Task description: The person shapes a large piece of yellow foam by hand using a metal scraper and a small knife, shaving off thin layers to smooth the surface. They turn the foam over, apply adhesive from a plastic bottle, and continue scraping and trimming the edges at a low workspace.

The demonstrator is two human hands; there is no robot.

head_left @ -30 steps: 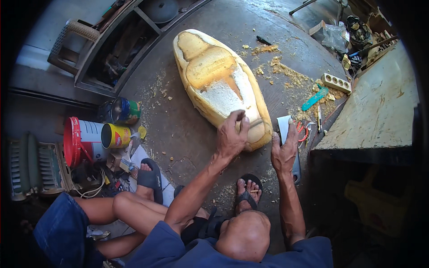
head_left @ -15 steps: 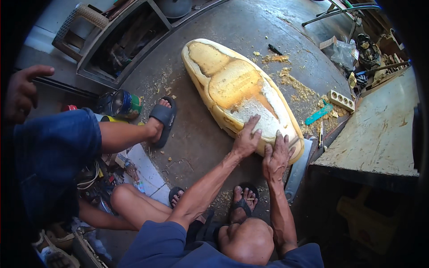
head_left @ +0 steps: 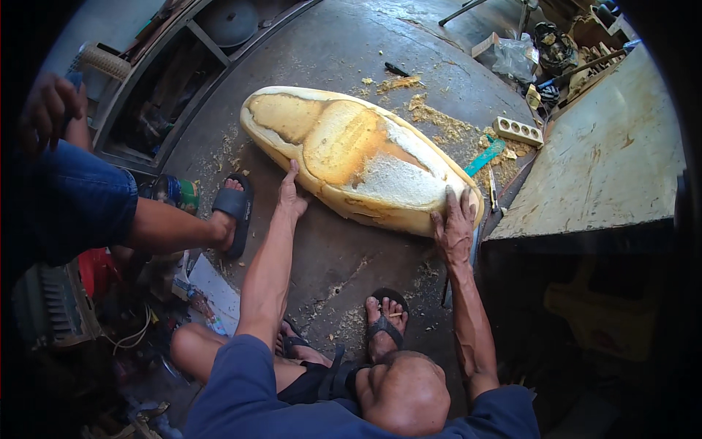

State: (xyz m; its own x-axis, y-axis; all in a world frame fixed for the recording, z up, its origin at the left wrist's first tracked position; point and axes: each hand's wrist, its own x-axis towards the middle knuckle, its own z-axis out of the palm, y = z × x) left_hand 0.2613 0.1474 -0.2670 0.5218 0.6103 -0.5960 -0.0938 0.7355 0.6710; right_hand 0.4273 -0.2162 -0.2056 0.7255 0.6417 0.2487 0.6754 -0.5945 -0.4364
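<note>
A long seat-shaped block of yellowed foam [head_left: 340,143], a motorcycle seat cushion by its look, lies slantwise on the floor. Its top has brown-edged patches and a rough whitish area toward the right end. My left hand [head_left: 291,196] touches the cushion's near side, fingers stretched along it; some of them are hidden. On the right end rests my right hand [head_left: 456,233], open, with its fingers spread over the foam. A teal-handled tool [head_left: 485,155] lies just beyond that end, and a slim knife-like tool [head_left: 493,192] is beside it.
Foam crumbs [head_left: 435,117] litter the floor behind the cushion, near a white power strip [head_left: 518,131]. At right stands a pale worn board [head_left: 592,161]. Another person's sandaled foot [head_left: 232,212] is at left, beside a can [head_left: 187,195]. A metal-framed cabinet [head_left: 208,40] stands behind.
The cushion has turned, its far end swinging leftward and nearer. My left hand has moved from its top to its near side; my right hand stays at the right end. The view has shifted.
</note>
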